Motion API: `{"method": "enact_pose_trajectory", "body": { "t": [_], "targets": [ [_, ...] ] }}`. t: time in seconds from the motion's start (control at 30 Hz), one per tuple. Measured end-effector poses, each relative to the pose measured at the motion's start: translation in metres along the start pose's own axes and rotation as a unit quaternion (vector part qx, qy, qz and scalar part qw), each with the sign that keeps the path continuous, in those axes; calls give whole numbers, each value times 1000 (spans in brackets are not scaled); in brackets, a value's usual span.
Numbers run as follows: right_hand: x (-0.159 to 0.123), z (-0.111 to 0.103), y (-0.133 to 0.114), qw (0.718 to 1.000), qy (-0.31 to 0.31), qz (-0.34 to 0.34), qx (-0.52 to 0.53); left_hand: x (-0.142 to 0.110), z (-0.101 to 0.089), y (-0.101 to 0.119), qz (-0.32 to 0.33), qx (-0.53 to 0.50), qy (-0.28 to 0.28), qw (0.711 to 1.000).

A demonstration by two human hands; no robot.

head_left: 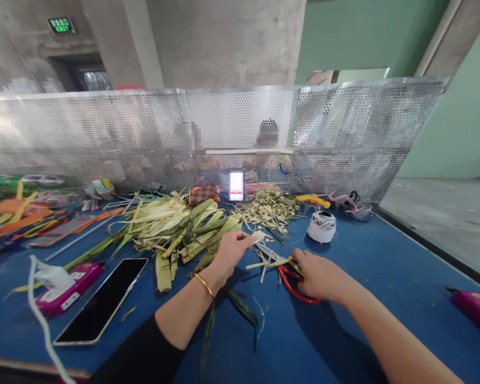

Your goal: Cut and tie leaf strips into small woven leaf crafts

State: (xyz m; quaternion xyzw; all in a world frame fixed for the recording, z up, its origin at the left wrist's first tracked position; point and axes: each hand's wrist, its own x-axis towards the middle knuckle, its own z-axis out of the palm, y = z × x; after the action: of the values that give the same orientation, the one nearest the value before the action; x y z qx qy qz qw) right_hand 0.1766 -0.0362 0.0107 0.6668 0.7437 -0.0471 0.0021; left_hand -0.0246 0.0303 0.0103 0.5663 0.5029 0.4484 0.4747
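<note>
Between the thumb and fingers of my left hand (232, 252) is a small pale piece of husk (258, 236), pinched at its end. My right hand (318, 274) grips a pair of scissors (271, 253) with red and yellow handles, the blades pointing at the pale piece. Whether the blades touch it I cannot tell. Thin husk strips (263, 265) lie under and beside the blades. Left of my left hand spreads a big heap of corn husks (160, 221). Dark green leaves (244, 308) lie below my left wrist.
A pile of cut husk bits (270, 208) lies behind my hands, with a white string spool (322, 226) to its right. At the left are a phone (104, 301) and a purple power strip (70, 288) with a cord. A perforated metal screen (240, 114) closes off the back; people sit beyond it.
</note>
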Motion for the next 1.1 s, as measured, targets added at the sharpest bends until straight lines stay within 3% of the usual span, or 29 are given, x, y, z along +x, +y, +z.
{"method": "enact_pose_trajectory", "body": {
  "t": [0.13, 0.3, 0.43, 0.57, 0.67, 0.73, 1.1],
  "targets": [
    [10, 9, -2, 1000, 11, -6, -9, 6, 6, -2, -42, -25, -6, 999],
    [19, 9, 19, 999, 32, 1, 17, 23, 13, 2, -102, -52, -16, 993],
    [26, 9, 35, 989, 97, 45, 102, 36, 20, 3, -114, -70, 4, 991],
    [34, 10, 36, 943, 145, 58, 296, 38, 20, -2, -133, -86, 7, 987],
    [34, 12, 30, 892, 109, 10, 439, 39, 16, -5, -138, -100, 16, 985],
    [33, 14, 27, 874, 94, -8, 477, 40, 13, -6, -137, -109, 23, 984],
    [25, 12, 16, 930, 92, -19, 356, 39, 14, -6, -122, -125, 39, 984]
  ]
}}
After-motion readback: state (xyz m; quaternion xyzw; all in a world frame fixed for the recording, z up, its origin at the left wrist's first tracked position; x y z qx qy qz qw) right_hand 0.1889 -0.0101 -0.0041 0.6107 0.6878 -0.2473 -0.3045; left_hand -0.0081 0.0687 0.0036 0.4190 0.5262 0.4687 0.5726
